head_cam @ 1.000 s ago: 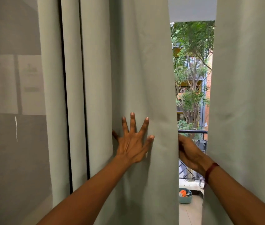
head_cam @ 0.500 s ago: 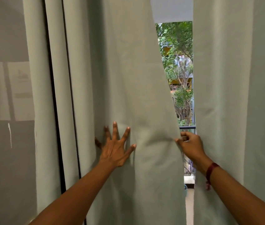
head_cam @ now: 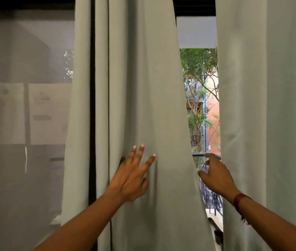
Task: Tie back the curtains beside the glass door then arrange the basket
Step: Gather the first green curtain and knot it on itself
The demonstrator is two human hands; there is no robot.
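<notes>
Fabric of the left curtain [head_cam: 152, 105], hanging untied beside the open gap [head_cam: 200, 105], is pressed flat by the spread-fingered left hand [head_cam: 132, 180] while the right hand [head_cam: 216, 176], fingers loose and gripping nothing, touches its inner edge, probably to gather it leftward for tying.

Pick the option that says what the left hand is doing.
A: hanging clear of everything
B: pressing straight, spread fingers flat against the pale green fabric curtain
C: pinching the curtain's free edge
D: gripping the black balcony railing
B: the left hand lies with its fingers straight and spread on the face of the pale green fabric curtain, well in from its edge.
</notes>
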